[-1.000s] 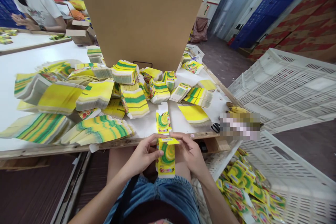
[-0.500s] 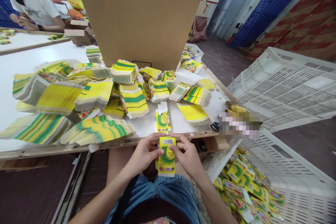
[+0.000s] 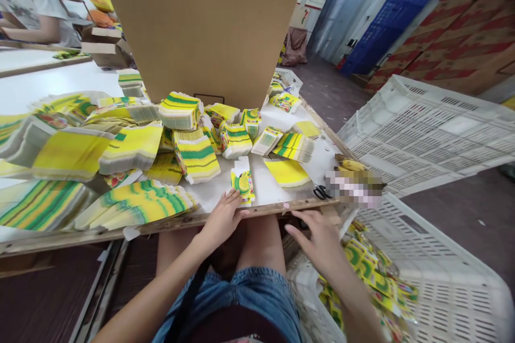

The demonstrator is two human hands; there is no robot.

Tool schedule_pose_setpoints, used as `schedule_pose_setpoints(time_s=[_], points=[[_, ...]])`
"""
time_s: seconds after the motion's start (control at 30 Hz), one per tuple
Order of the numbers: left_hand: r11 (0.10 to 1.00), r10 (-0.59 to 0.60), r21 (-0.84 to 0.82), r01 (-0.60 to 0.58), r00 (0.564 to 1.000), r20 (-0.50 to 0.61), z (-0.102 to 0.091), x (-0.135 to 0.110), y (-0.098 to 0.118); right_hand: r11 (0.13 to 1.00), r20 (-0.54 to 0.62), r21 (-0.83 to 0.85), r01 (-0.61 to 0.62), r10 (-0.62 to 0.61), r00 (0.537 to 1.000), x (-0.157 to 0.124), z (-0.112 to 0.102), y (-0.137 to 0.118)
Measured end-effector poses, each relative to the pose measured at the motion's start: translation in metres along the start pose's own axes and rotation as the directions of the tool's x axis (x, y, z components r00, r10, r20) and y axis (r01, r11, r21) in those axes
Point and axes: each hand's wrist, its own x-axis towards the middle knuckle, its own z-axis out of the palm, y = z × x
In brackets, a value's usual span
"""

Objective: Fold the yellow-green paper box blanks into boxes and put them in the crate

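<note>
My left hand (image 3: 222,218) rests at the table's front edge, fingers spread, its tips touching a small stack of flat yellow-green cartons (image 3: 242,182). My right hand (image 3: 317,238) hovers open, palm down, over the white crate (image 3: 438,300) at my right, which holds several folded yellow-green boxes (image 3: 374,278). Neither hand holds anything. The box I had in both hands is out of them; I cannot pick it out among the boxes in the crate.
Piles of flat yellow-green cartons (image 3: 132,144) cover the white table (image 3: 265,185). A tall brown cardboard sheet (image 3: 201,27) stands behind them. Scissors (image 3: 321,192) lie near the right edge. Another white crate (image 3: 422,134) leans at the right. A person sits at the far left.
Both hands let go of the folded box. My right hand swung right over the crate and opened; my left hand went forward to the small stack on the table edge.
</note>
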Motion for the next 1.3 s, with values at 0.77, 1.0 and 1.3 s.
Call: schedule_pose_setpoints(time_s=[0.77,1.0,1.3], points=[[0.416,-0.148,-0.902,0.120,0.987,0.063,-0.013,-0.015,0.010,0.392,0.132,0.902,-0.181,0.149,0.980,0.015,0.082,-0.066],[0.166,-0.152,-0.977,0.131,0.983,0.105,-0.004,-0.024,0.019,0.314,0.242,0.912,-0.263,0.106,0.964,-0.001,0.065,-0.073],[0.358,-0.318,-0.925,0.129,0.948,0.009,-0.010,-0.031,0.031,0.524,0.129,0.829,-0.197,0.163,0.978,-0.011,0.071,-0.076]])
